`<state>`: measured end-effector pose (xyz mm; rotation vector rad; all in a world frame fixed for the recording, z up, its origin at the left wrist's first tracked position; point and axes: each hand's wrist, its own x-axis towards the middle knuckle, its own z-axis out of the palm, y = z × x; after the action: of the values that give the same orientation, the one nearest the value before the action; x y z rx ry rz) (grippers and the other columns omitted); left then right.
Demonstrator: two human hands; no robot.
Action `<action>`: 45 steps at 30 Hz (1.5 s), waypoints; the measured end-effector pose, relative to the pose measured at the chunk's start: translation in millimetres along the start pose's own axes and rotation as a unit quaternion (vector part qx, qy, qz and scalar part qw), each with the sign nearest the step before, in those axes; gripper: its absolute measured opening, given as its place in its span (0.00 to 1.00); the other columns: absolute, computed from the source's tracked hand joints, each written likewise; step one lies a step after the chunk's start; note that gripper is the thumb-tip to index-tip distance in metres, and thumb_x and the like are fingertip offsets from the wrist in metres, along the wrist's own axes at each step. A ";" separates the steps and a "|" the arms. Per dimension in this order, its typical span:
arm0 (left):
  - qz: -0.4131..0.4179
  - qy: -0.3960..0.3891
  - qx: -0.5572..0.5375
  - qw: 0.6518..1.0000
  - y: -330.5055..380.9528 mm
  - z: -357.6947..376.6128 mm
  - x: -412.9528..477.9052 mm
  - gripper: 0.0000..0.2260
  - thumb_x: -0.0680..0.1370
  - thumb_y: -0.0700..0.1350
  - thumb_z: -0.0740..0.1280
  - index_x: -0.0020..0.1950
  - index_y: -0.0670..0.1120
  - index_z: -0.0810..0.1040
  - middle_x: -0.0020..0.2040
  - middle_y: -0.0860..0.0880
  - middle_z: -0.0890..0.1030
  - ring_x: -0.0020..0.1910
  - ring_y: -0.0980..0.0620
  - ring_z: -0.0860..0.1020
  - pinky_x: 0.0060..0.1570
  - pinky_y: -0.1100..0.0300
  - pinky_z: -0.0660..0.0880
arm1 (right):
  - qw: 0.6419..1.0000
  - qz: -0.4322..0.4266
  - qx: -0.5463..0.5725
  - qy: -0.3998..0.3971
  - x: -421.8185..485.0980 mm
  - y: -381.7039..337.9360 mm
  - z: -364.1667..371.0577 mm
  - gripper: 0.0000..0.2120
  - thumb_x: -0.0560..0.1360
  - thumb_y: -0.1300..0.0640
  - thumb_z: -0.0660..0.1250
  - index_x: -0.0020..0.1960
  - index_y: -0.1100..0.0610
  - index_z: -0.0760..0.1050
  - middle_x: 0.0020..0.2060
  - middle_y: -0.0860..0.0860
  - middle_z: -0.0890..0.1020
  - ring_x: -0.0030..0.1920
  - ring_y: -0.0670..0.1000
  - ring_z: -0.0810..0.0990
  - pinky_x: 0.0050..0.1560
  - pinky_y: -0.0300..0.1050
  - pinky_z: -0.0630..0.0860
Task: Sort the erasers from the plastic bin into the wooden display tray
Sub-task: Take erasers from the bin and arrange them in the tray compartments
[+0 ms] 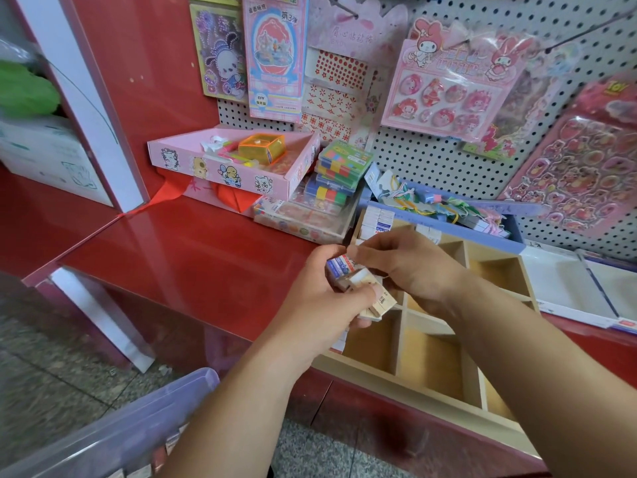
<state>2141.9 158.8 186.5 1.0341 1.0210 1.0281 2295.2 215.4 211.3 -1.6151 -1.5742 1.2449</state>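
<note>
Left grip [320, 298] clamps erasers [358, 288]; right grip [396, 260] pinches them; wooden tray [406, 384] mostly bare.

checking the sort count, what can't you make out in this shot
Head view only:
- Erasers in the left hand: the count is hidden by the fingers of both hands.
- Tray: its near-left cells are covered by the hands and forearms, so their contents are hidden.
- Bin: cut off by the bottom edge and blurred; how many erasers remain is unclear.
- Eraser labels: too small to read.
</note>
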 end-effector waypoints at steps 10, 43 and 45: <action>-0.027 0.031 -0.035 0.999 1.5 2.4 4.4 0.25 0.75 0.36 0.76 0.69 0.48 0.73 0.55 0.47 0.84 0.45 0.49 0.87 0.41 0.56 0.83 | 0.975 -0.019 0.138 0.175 14.5 5.1 -23.1 0.08 0.77 0.54 0.73 0.46 0.60 0.80 0.31 0.52 0.78 0.31 0.49 0.74 0.36 0.45 0.75; -0.013 0.017 -0.022 1.000 -2.6 -1.6 11.2 0.22 0.75 0.35 0.75 0.66 0.49 0.75 0.55 0.46 0.84 0.47 0.48 0.87 0.41 0.56 0.83 | 0.993 -0.025 -0.109 -0.026 8.6 -14.2 -16.0 0.11 0.77 0.48 0.72 0.46 0.56 0.84 0.35 0.49 0.84 0.34 0.44 0.81 0.35 0.38 0.77; -0.010 0.012 -0.029 0.999 -2.0 -0.1 10.6 0.22 0.76 0.35 0.75 0.67 0.49 0.75 0.55 0.46 0.84 0.47 0.49 0.87 0.40 0.57 0.82 | 0.996 -0.031 -0.075 -0.043 2.7 -13.6 -13.0 0.06 0.76 0.54 0.74 0.47 0.57 0.85 0.34 0.49 0.83 0.30 0.41 0.77 0.32 0.34 0.74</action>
<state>2144.2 168.7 182.9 0.9643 1.0127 1.0505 2300.3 222.8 228.1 -1.6096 -1.7960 1.2039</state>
